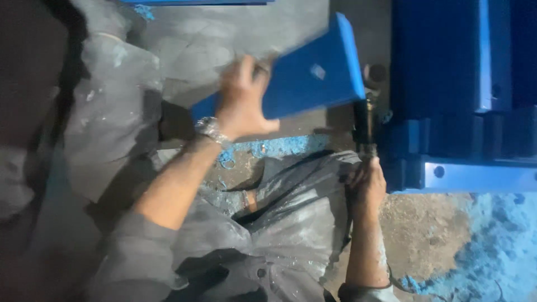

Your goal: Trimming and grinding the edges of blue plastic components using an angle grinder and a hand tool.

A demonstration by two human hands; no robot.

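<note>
My left hand [241, 98], with a metal watch on the wrist, grips a long flat blue plastic bar [305, 78] and holds it tilted, its far end raised toward the upper right. The bar has a small hole in its face and is blurred. My right hand [368, 182] is closed around the lower part of a dark upright tool [363, 126], whose top reaches the bar's lower right edge. I sit on the floor in grey dusty trousers [285, 218].
A stack of blue plastic bars and blocks [464, 84] fills the right side, with a lighter bar with a hole [475, 176] at its front. Blue shavings [498, 246] lie on the concrete floor at lower right and under the raised bar.
</note>
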